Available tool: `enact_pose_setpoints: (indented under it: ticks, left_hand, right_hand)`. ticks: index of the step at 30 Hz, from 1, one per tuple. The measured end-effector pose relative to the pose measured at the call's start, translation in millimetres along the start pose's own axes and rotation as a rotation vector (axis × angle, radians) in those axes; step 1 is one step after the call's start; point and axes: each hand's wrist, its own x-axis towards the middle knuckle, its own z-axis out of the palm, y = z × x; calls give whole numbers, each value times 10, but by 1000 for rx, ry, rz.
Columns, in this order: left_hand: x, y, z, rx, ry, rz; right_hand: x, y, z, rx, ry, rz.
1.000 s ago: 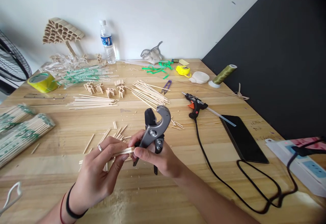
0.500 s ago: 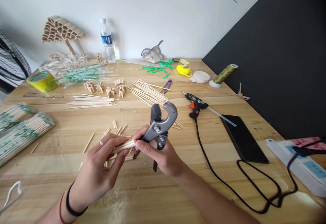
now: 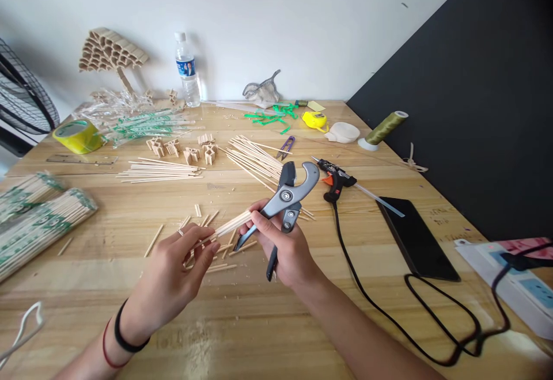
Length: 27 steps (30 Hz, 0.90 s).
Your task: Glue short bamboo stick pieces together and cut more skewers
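Note:
A small bundle of thin wooden sticks [image 3: 233, 223] spans the gap between my two hands. The fingers of my left hand [image 3: 179, 262] close round its left end. My right hand [image 3: 285, 244] pinches the other end between thumb and forefinger and also holds a grey and black cutter [image 3: 286, 196], whose curved jaws point up and away, parted. Under and behind my left hand, short cut sticks [image 3: 222, 268] lie scattered on the wooden table [image 3: 242, 322]. Longer loose sticks [image 3: 254, 158] lie beyond the cutter.
At the right are a glue gun [image 3: 337, 178], its black cable, a black tablet [image 3: 417, 242] and a power strip [image 3: 518, 282]. Bagged sticks [image 3: 47, 227] and yellow tape [image 3: 78, 136] sit left. A bottle [image 3: 188, 75] and small stick pieces [image 3: 192, 154] stand farther back.
My right hand and the cutter have moved right and slightly up, away from my left hand. More of the stick bundle shows between the hands. The view has shifted slightly.

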Motion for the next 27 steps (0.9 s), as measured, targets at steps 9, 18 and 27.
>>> enact_pose_setpoints:
  ticks: [9,18,27]
  left_hand:
    - [6,16,-38,9,9,24]
    - [-4,-12,-84,-55,25,11]
    - [-21,-8,-76,-37,46,33]
  right_hand:
    - [-43,-1,8,-47,-111,0]
    - [-52,23,-26,-71,-163,-22]
    - [-53,45,-35,-38,-191,2]
